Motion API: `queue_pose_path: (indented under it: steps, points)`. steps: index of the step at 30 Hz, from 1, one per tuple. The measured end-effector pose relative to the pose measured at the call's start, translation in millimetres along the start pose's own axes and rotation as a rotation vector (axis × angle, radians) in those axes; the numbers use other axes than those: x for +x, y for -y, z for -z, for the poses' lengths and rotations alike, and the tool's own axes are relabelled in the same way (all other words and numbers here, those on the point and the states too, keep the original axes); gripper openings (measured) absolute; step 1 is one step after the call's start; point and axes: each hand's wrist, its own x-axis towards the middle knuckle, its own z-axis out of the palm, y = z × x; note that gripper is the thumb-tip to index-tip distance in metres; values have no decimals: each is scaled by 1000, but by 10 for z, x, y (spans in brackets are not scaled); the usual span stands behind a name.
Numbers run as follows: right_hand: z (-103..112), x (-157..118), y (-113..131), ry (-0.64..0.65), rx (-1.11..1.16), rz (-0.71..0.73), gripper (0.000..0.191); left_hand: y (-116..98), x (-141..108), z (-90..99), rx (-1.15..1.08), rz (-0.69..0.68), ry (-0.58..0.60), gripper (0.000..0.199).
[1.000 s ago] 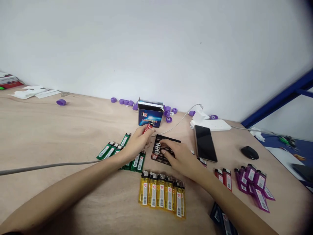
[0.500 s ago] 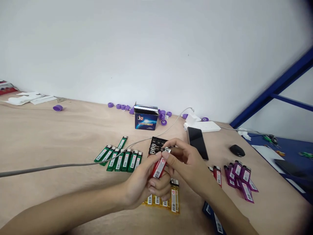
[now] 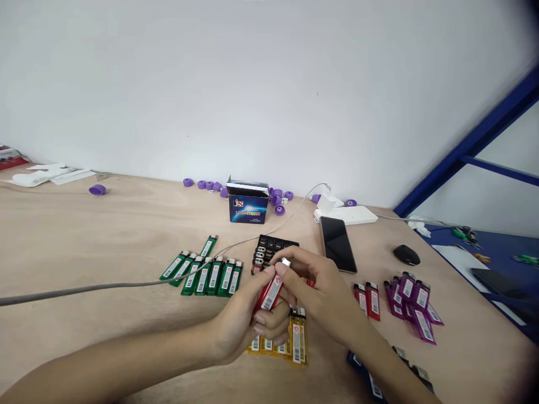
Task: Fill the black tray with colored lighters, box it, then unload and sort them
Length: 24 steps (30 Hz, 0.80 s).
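Observation:
A red lighter (image 3: 269, 294) with a white label and metal top is held tilted between my two hands. My left hand (image 3: 240, 322) is closed around its lower body, thumb along the upper side. The fingers of my right hand (image 3: 314, 283) are closed at its metal end. Just behind them lies a black compartment tray (image 3: 281, 243), partly hidden by my right hand, with a few lighters in its left side. Yellow lighters (image 3: 297, 342) lie below my hands, partly covered by my left fingers. Green lighters (image 3: 214, 276) are spread to the left.
Two red lighters (image 3: 373, 303), purple lighters (image 3: 415, 300) and dark blue lighters (image 3: 374, 387) lie right. A grey cable (image 3: 126, 285) crosses the table. Farther back are a lighter box (image 3: 247, 209), purple caps (image 3: 279, 210), a phone (image 3: 338, 244), a power strip (image 3: 353, 214) and a mouse (image 3: 406, 255).
The camera view has shifted slightly. Both hands keep hold of the red lighter, and my right fingers have shifted a little at its top. More of the tray and the red lighters at right shows.

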Motion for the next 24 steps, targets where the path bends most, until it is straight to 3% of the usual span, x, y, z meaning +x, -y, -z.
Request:
queue_pose_path:
  steps: [10, 14, 17, 21, 24]
  points:
    - [112, -13, 36, 126, -28, 49, 22, -14, -7, 21, -61, -11, -35, 64]
    - [71, 10, -4, 101, -2, 5, 15, 3, 10, 34, -3, 11, -74, 63]
    - [98, 47, -30, 27, 65, -31, 17, -84, 15, 41, 328, -30, -185, 60]
    - [252, 129, -67, -196, 149, -11, 24, -327, 55, 194, 1124, -331, -446, 30]
    - [347, 217, -146, -375, 92, -39, 28, -453, 156, 464, 1276, -408, -679, 18]
